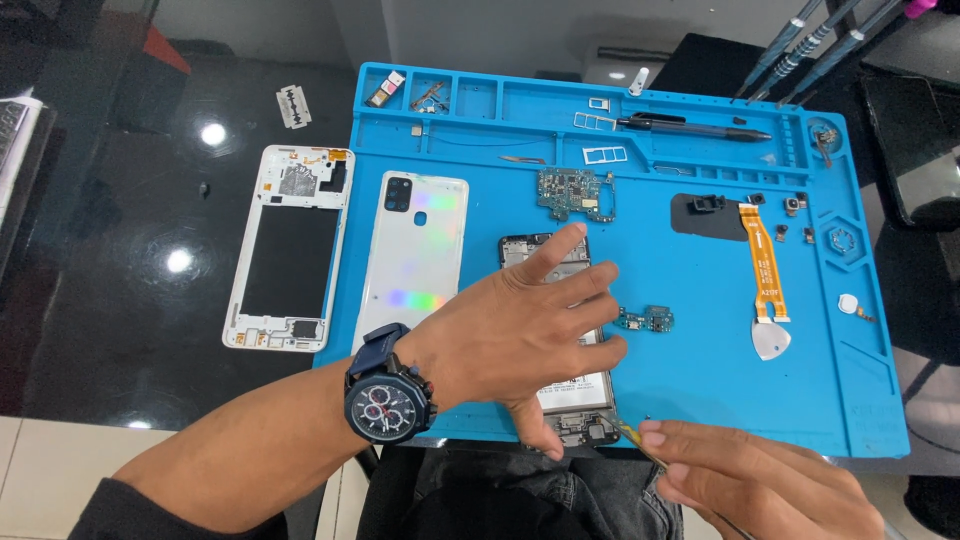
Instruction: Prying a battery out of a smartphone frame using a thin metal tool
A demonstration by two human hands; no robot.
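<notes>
The left hand (520, 335) is spreading flat over the opened phone (560, 340) in the middle of the blue work mat (700, 390), fingers splayed and loose, pressing rather than gripping, with the thumb pointing down toward the phone's lower end. A dark wristwatch (388, 400) is sitting on that wrist. The right hand (760, 480) is coming in at the bottom edge, fingers pinched together around a thin tool (632, 440) whose tip is resting just beside the phone's lower corner; it looks like tweezers, though the hand is hiding most of it. Just right of the phone a small green circuit board (646, 320) is lying on the mat, and a larger board (572, 193) is lying above the phone. The shiny white back cover (418, 255) is lying left of the phone, and the white frame (290, 245) is resting beyond it on the dark table (120, 250). An orange ribbon cable (762, 262) is lying well off to the right.
</notes>
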